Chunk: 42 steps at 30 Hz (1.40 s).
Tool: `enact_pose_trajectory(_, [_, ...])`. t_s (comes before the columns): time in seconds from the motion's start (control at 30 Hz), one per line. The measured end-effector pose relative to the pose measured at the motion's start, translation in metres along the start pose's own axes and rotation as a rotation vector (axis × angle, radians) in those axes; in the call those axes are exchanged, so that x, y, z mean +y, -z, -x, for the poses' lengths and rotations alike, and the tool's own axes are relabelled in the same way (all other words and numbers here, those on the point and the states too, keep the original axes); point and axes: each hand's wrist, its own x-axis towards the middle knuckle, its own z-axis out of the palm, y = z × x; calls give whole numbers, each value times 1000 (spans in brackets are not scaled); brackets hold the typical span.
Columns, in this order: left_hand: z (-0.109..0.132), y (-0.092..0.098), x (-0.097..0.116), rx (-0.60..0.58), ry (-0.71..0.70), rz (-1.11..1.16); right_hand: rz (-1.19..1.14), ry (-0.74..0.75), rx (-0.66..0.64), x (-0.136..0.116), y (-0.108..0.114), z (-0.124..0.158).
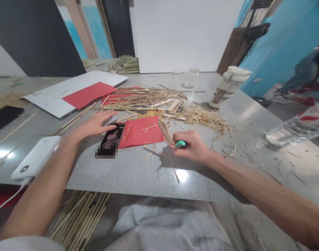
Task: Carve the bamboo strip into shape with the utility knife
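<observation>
My left hand (98, 123) is open, its fingers spread at the top edge of a lit phone (111, 139). A folded red sheet (144, 131) lies against the phone's right side, with bits of straw on it. To the right of the sheet, my right hand (191, 145) is closed in a fist. A teal-ended tool (180, 143) pokes out of it, its kind hidden by the fingers. A flat tan blade-like piece (165, 131) rises from the same grip; whether it belongs to the tool I cannot tell.
Beyond the hands lie a pile of straw stalks (144, 97) and curly shavings (206, 118). A white power bank (36, 157) and a dark phone (6, 118) are at left. A white tumbler (228, 87) and a clear plastic bottle (297, 125) are at right. Stalks (81, 216) lie below the table edge.
</observation>
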Motion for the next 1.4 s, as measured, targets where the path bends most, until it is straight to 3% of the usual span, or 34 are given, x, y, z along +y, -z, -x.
enact_pose_trajectory(0.43, [-2, 2, 54, 171, -285, 188, 37, 63, -20, 1, -4, 2])
enact_pose_trajectory(0.7, [-1, -13, 124, 93, -533, 626, 162, 158, -127, -11, -10, 0])
enact_pose_trajectory(0.8, [3, -20, 143, 58, -500, 825, 119, 119, -188, -14, -9, -1])
enact_pose_trajectory(0.93, [11, -25, 157, -212, -512, 1206, -114, 12, -349, -19, -3, -6])
enact_pose_trajectory(1.03, [15, -27, 164, -329, -514, 1329, -288, -6, -411, -25, 0, -9])
enact_pose_trajectory(1.23, [22, -29, 176, -457, -424, 1410, -515, -73, -466, -33, 2, -12])
enact_pose_trajectory(1.4, [24, -30, 177, -402, -326, 1547, -536, -98, -403, -33, 6, -15])
